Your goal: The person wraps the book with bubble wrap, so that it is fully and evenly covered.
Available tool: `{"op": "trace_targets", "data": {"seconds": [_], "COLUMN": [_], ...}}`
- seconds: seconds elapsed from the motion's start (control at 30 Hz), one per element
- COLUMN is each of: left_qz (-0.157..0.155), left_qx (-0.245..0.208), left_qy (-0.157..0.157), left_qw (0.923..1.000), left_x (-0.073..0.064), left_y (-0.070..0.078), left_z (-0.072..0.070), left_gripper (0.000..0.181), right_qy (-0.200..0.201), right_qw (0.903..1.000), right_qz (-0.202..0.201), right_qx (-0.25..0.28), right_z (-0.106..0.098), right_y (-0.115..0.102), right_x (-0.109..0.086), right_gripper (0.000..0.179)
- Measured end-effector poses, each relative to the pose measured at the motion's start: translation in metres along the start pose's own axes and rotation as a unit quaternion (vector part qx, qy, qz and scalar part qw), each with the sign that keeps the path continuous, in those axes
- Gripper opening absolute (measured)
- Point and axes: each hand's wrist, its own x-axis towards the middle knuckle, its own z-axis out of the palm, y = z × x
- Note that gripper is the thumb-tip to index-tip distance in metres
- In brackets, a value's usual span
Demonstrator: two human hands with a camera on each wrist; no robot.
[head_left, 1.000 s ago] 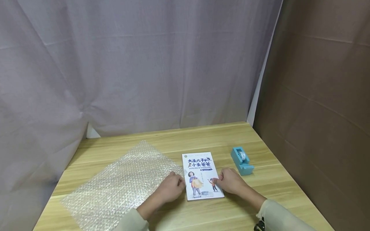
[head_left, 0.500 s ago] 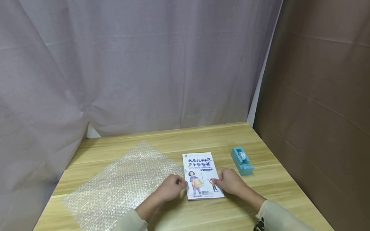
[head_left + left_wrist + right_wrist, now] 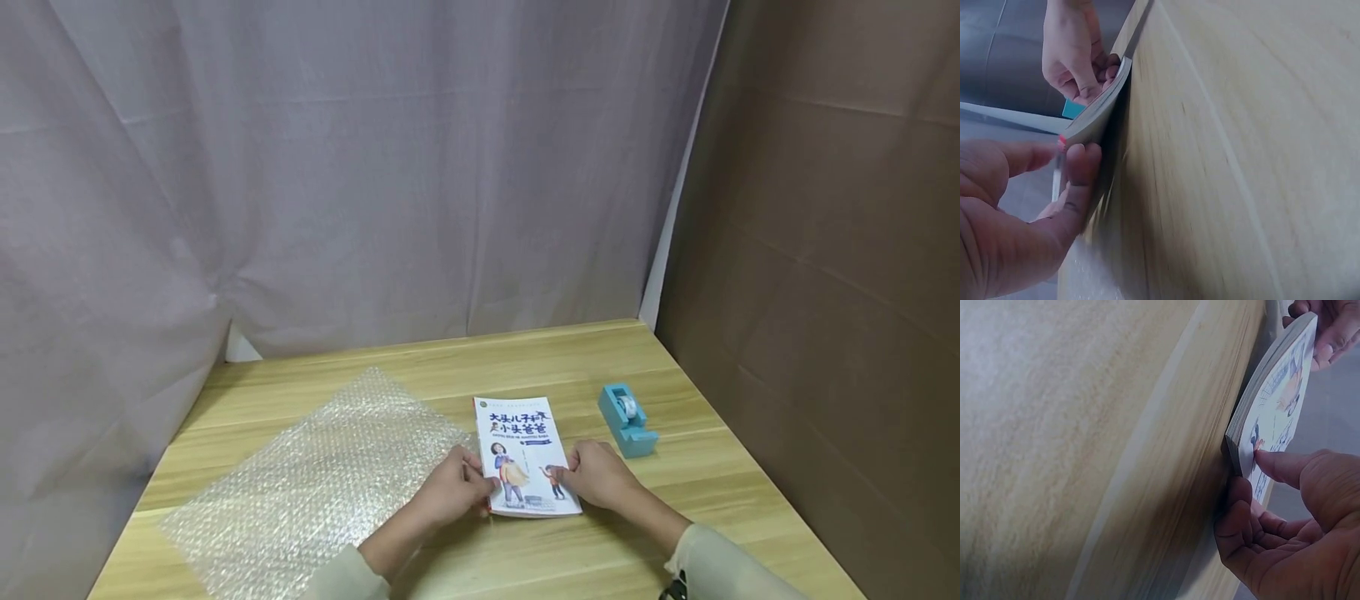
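A white paperback book (image 3: 525, 454) with blue lettering and drawn figures lies in the head view between both hands. My left hand (image 3: 452, 487) pinches its left edge near the bottom corner, thumb on the cover and fingers beneath. That side is raised off the table, and the book bows slightly in the left wrist view. On the opposite edge, my right hand (image 3: 600, 471) grips the book with its thumb on the cover. The right wrist view shows the right hand's curled fingers (image 3: 1235, 531) under the book's corner.
A sheet of bubble wrap (image 3: 322, 483) is spread over the left of the wooden table (image 3: 720, 508), close to the book's left side. A blue tape dispenser (image 3: 628, 423) stands right of the book. Grey curtain (image 3: 375, 183) hangs behind the table.
My left hand has closed in on the book's left edge and taken hold of it, its thumb now on the cover. That edge has risen a little. The right hand keeps its place.
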Motion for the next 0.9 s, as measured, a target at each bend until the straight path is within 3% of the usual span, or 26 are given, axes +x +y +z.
{"op": "trace_targets", "data": {"seconds": [0.3,0.5,0.7,0.9], "left_qz": [0.028,0.023,0.023,0.016], "left_qx": [0.021,0.013,0.011,-0.016], "left_qy": [0.013,0.005,0.000,-0.016], "left_qw": [0.9993,0.9996,0.9997,0.9996], "left_x": [-0.001,0.000,0.001,0.001], "left_y": [0.014,0.018,0.018,0.017], "left_z": [0.000,-0.002,-0.006,-0.007], "left_gripper": [0.066,0.074,0.076,0.076], "right_qy": [0.007,-0.013,-0.050,-0.058], "right_qw": [0.9995,0.9950,0.9787,0.9689], "right_qz": [-0.010,-0.001,0.031,0.040], "right_qx": [0.028,0.099,0.197,0.237], "right_z": [-0.005,-0.007,-0.009,-0.010], "right_y": [0.000,0.002,0.004,0.004], "right_x": [-0.005,-0.006,-0.006,-0.007], "right_gripper": [0.032,0.014,0.041,0.058]}}
